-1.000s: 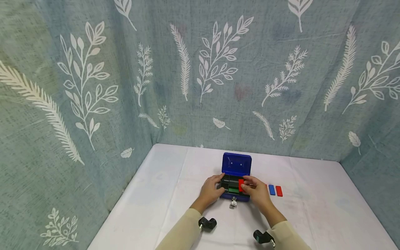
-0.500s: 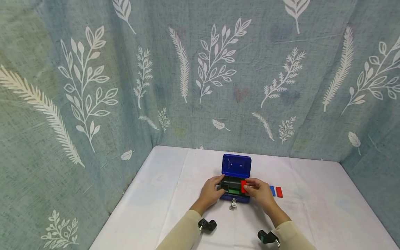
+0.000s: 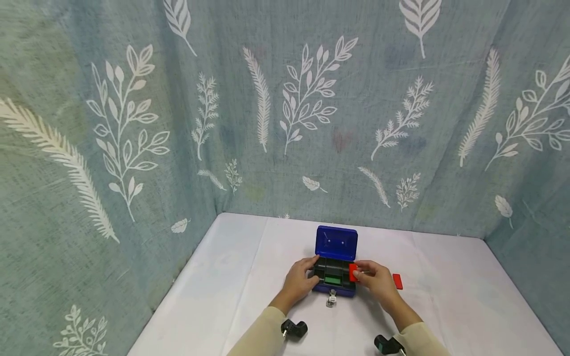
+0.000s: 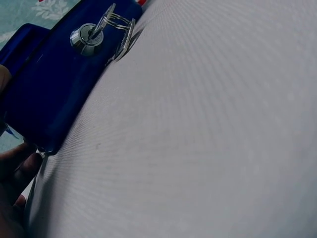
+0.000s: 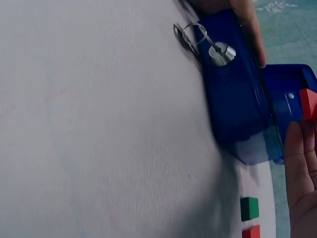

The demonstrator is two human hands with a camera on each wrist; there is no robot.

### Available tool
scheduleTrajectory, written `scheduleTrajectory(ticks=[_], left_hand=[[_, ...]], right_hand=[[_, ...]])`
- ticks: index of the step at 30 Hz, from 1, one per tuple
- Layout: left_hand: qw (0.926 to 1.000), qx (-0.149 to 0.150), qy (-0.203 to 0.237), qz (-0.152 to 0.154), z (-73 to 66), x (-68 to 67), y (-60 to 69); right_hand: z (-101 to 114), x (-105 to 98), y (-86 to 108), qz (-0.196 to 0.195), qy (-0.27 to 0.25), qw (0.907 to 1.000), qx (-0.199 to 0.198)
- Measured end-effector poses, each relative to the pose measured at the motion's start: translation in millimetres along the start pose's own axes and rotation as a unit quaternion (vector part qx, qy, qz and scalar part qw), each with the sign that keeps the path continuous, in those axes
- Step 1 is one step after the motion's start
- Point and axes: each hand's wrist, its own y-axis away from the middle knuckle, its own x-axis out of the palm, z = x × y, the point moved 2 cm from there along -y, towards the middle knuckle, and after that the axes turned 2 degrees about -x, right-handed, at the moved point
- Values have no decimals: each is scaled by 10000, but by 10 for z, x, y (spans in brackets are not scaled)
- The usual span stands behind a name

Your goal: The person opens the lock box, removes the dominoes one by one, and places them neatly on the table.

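Observation:
A blue metal cash box (image 3: 333, 292) stands with its lid (image 3: 336, 242) raised and a black compartment tray (image 3: 334, 267) inside. My left hand (image 3: 299, 281) grips its left side, thumb over the front edge. Between the thumb and fingers of my right hand (image 3: 378, 284), a flat red block (image 3: 353, 272) is pinched upright above the tray's right end. A green piece (image 3: 332, 280) lies in the front middle compartment. Keys on a ring (image 4: 116, 22) hang from the lock (image 5: 221, 53) in the box's front.
On the white tabletop (image 3: 213, 296), a red block (image 3: 398, 281) lies right of my right hand. A green block (image 5: 249, 208) and another red block (image 5: 251, 232) show beside the box in the right wrist view. A leaf-patterned curtain (image 3: 258, 173) stands behind.
My right hand has moved slightly right with the red block, and now hides the blue block on the table. The left hand has stayed at the box. The head view has tilted up slightly.

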Motion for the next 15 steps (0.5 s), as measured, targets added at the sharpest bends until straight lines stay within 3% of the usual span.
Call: scheduleTrajectory(ticks=[8,15], left_hand=[[9999,90,-49,-65,-18,0,33],[9999,120,-56,-89,-24,-26,20]], right_hand=[[-38,-123,37,71,-104,9998,-130],[-81,-260,40,2,328,9991,-275]])
